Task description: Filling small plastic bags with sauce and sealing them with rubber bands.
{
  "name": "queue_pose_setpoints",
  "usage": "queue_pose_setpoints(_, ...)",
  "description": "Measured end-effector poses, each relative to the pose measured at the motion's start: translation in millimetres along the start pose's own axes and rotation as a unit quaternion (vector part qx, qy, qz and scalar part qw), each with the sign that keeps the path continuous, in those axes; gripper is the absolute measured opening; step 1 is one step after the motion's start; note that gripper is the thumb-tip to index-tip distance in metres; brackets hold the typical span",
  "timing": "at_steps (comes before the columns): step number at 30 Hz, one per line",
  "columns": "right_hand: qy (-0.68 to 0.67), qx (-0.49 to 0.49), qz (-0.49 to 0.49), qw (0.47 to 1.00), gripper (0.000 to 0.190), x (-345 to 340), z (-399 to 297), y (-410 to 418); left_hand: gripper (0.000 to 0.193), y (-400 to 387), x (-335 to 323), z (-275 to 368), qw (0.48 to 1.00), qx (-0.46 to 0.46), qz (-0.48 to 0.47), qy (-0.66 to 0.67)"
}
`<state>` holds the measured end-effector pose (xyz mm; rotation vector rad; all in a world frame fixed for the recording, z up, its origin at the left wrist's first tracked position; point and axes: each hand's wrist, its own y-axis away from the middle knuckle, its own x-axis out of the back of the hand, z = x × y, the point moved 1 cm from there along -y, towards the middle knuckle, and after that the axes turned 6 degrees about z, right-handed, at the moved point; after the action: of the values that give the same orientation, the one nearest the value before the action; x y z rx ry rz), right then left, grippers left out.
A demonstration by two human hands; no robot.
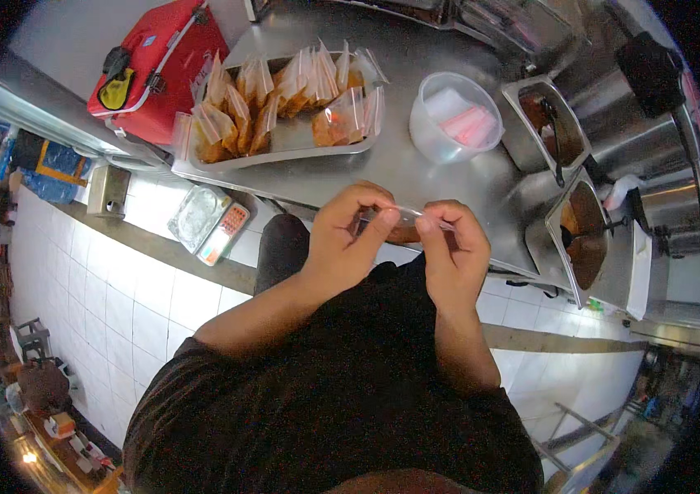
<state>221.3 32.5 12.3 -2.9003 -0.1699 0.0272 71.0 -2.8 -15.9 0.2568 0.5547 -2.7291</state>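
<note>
Between thumb and fingers, my left hand [353, 231] pinches one end of the top edge of a clear plastic bag [404, 234]. My right hand [456, 247] grips the same edge farther right. Orange-brown contents show in the bag below the fingers; most of it is hidden by my hands. Just beyond, on the steel table [362, 179], a metal tray [291, 155] holds several clear bags [251, 117] filled with orange-brown food, mostly standing up. Right of the tray stands a translucent plastic tub [433, 145] with pink-edged, flat plastic bags [467, 125] inside.
Two deep steel food pans [513, 102] [557, 259] with brown contents and dark-handled utensils sit at the right. A red cooler box [168, 68] stands behind the tray at left. A digital scale [208, 222] is below the table's left edge, near a metal box [108, 191].
</note>
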Motion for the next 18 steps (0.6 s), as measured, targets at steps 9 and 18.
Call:
queue_pose_setpoints(9, 0.014, 0.024, -0.003, 1.0, 0.008, -4.4, 6.1, -0.3, 0.005, -2.5, 1.4, -2.2, 1.0, 0.007, 0.024, 0.011)
queue_pose_setpoints(18, 0.099, 0.122, -0.035, 0.987, 0.006, 4.5, 2.2, -8.4, 0.006, -8.9, 3.9, 4.8, 0.996, -0.063, -0.022, -0.064)
